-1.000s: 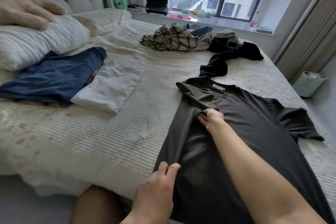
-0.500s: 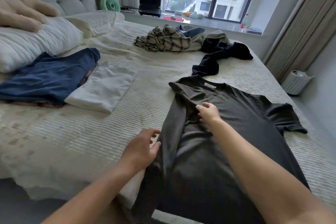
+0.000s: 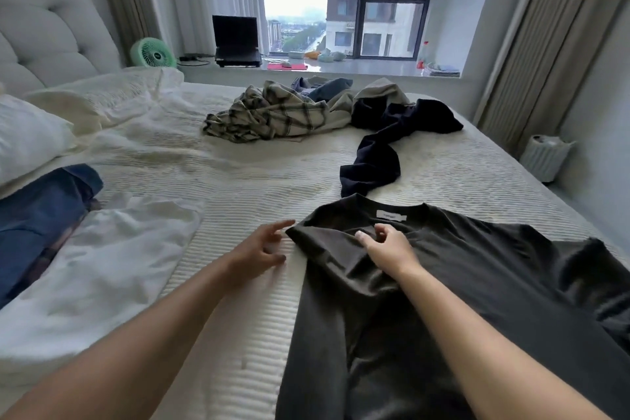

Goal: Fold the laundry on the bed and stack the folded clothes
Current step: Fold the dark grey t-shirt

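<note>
Laundry all over a cream ribbed bedspread [image 3: 259,187] here. The dark olive-grey cotton t-shirt [image 3: 460,283] is spread out in the lower right of the frame, neck end toward the top with a little white label showing inside the collar, its left side folded inward and one short sleeve sticking out at the right edge. The right hand [image 3: 387,247] sits on the shirt just below the collar, fingers curled and pinching up a bit of the fabric at the fold. The left hand [image 3: 262,245] is lower centre, just left of the shirt's folded shoulder corner, fingers spread and relaxed with nothing in them; the index fingertip is right at that corner, can't tell if it's actually touching. Over on the left edge there's a folded navy blue garment [image 3: 37,218], and just beside it, toward the middle, a white folded garment [image 3: 102,266] that's a bit rumpled. Behind those, in the upper left, is a white pillow [image 3: 27,136]. Centre of the frame, further up the bed, is the unfolded pile: a crumpled beige plaid shirt [image 3: 272,116], something blue denim [image 3: 327,92] behind it, and a black garment [image 3: 385,147] trailing down toward the t-shirt collar. On the windowsill at the top sit a small mint green fan [image 3: 153,53] and an open black laptop [image 3: 237,41].
</note>
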